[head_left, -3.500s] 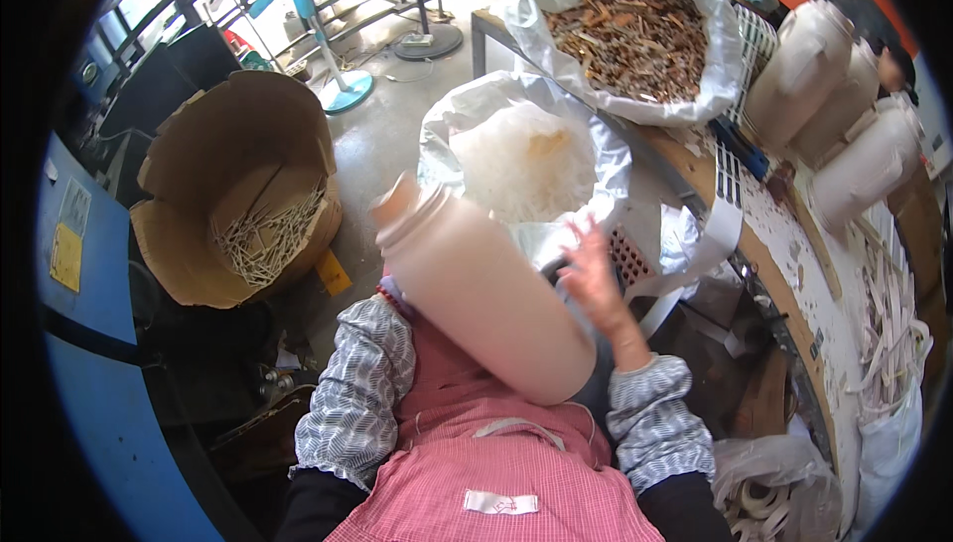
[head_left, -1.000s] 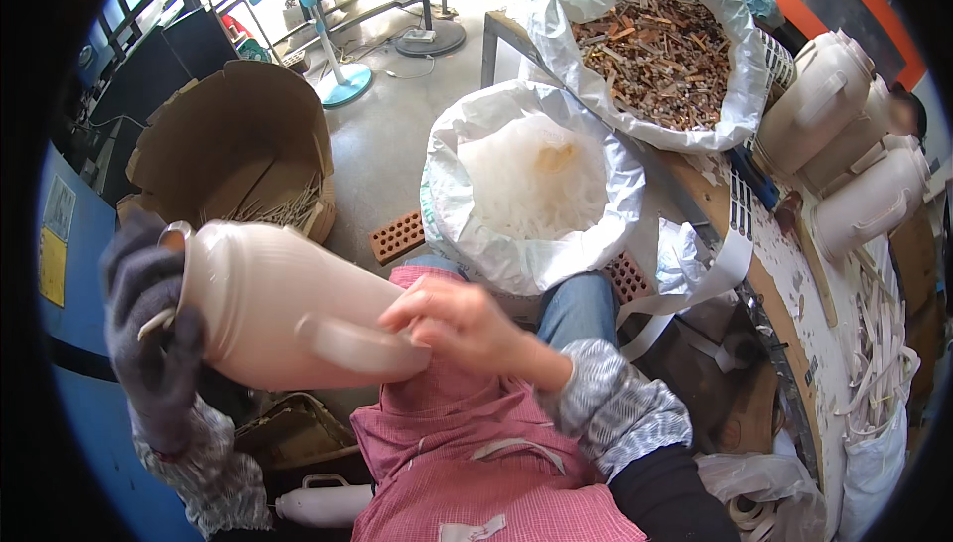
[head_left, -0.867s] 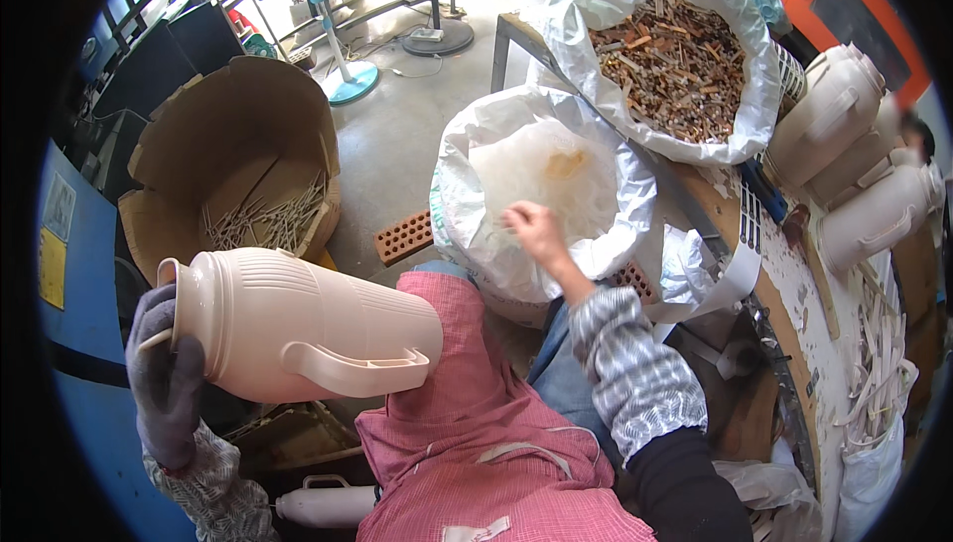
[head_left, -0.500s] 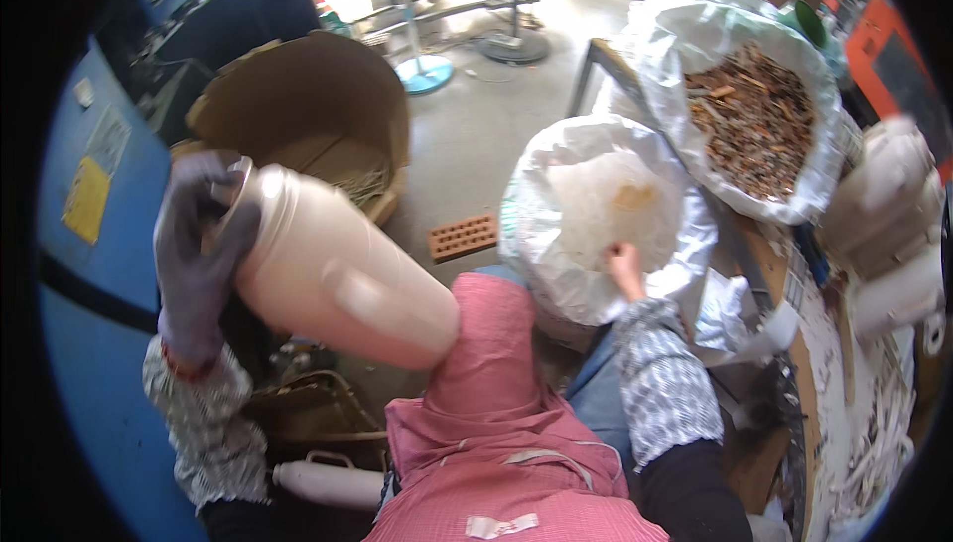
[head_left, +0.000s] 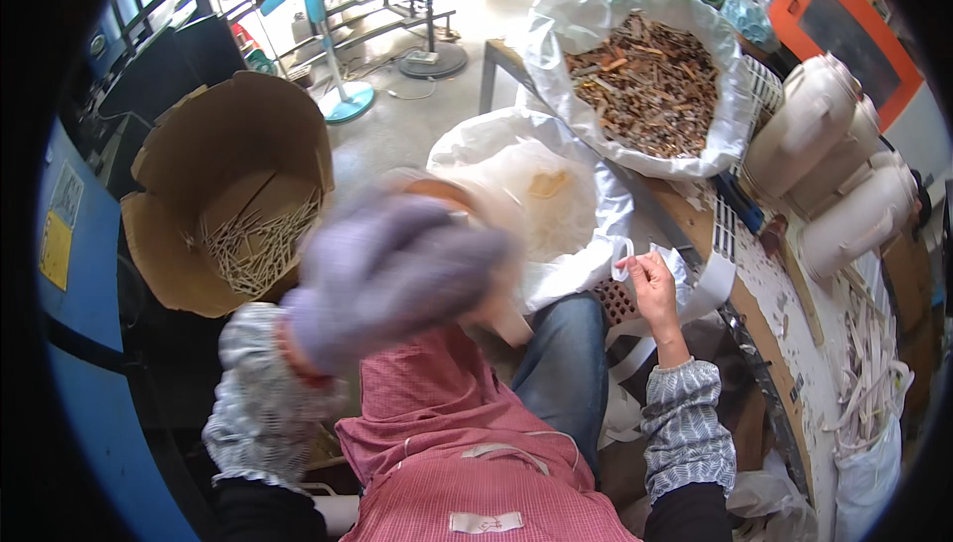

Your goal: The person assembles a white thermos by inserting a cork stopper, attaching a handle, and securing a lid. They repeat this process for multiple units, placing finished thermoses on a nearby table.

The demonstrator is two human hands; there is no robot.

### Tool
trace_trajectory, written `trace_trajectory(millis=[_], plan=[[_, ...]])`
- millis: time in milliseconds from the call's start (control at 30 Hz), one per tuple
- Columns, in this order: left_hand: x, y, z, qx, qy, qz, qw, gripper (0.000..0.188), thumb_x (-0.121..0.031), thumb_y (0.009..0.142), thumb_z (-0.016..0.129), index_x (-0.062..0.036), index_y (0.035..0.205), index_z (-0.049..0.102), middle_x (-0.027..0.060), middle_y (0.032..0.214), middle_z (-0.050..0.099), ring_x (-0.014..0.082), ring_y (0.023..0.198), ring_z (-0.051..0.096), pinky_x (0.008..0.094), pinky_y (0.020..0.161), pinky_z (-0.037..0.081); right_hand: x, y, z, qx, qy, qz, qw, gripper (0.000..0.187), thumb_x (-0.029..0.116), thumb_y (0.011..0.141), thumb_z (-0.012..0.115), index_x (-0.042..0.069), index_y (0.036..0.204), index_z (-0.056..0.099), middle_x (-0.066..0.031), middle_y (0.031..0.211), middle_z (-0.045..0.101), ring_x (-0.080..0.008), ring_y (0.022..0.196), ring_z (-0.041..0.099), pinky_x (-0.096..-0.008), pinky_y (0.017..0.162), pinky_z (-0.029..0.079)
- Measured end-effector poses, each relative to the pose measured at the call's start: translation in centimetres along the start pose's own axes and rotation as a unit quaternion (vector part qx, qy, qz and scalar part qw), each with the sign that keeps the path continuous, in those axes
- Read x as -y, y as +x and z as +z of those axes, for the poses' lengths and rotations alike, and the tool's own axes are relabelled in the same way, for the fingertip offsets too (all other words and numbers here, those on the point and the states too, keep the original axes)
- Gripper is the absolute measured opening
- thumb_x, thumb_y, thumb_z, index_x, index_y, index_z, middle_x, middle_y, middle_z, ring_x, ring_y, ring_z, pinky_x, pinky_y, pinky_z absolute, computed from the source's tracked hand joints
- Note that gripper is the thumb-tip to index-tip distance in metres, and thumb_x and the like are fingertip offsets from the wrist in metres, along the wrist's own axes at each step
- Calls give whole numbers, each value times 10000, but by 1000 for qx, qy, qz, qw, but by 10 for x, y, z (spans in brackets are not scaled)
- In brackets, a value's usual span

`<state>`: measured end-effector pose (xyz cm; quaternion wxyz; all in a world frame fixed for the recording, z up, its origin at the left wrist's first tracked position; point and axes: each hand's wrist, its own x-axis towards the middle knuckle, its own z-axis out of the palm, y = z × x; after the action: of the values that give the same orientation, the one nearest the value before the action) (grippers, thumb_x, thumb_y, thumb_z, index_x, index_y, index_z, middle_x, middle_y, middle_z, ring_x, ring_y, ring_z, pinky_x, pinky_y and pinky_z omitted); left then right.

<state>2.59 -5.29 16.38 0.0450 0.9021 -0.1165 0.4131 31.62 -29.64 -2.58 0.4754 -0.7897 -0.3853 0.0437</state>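
Note:
My left hand (head_left: 397,269), in a grey-purple glove and smeared by motion, grips the open end of a pale pink plastic jug (head_left: 506,309). The glove covers most of the jug, which is tilted above my pink-aproned lap. To the right, my bare right hand (head_left: 655,294) pinches a thin white plastic strip (head_left: 623,252) that bends into a loop by the fingertips. Just beyond both hands stands a white-lined sack (head_left: 611,200) with a cloudy clear bag (head_left: 541,219) inside.
At left stands a cardboard drum (head_left: 164,254) holding thin sticks. Brown scraps (head_left: 645,85) fill another lined sack at the far right. Several pale jugs (head_left: 804,125) lie on the right-hand bench (head_left: 769,319), near white strips (head_left: 864,383). A blue fan (head_left: 338,56) stands behind.
My left hand has swung right with the jug, from beside the blue cabinet to over my lap. My right hand has drawn out of the sack and back toward me, now pinching the strip.

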Motion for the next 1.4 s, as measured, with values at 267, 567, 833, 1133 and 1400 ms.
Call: trace_trajectory(millis=[267,567,833,1133,1400], plan=[[-51,16,156,-2,-204,-185,961,894,-335,599,854,-120,1379,474,151,1228,564,369,1162,531,474,990,419,134,-26,-49,37,413,-40,909,215,189,996,519,-12,998,596,-142,1081,615,-184,877,632,-308,745,537],[-49,14,161,61,-310,-149,937,924,-237,581,835,-88,1404,442,133,1223,585,360,1169,536,459,1009,418,139,-31,-25,111,-93,-184,972,238,-102,752,549,4,962,583,-179,951,632,-367,857,636,-379,716,525],[-53,9,157,55,-289,-107,950,891,-190,555,812,-102,1373,471,99,1186,609,331,1157,557,445,988,435,148,-36,-16,108,-218,-222,944,123,90,777,623,58,895,615,-111,889,626,-303,840,653,-377,700,540],[-45,6,141,40,-283,-60,956,967,-295,487,884,-55,1333,483,127,1105,604,317,1063,580,500,1053,391,169,11,-45,405,10,-196,893,109,90,871,617,22,904,694,-120,831,688,-235,746,673,-328,668,534],[0,-85,30,-274,-417,-433,751,857,-486,874,661,-36,1485,262,77,1270,479,246,1207,513,402,979,481,20,198,-57,-29,12,78,996,237,68,865,601,57,1075,710,-96,959,726,-168,866,693,-281,729,538]])
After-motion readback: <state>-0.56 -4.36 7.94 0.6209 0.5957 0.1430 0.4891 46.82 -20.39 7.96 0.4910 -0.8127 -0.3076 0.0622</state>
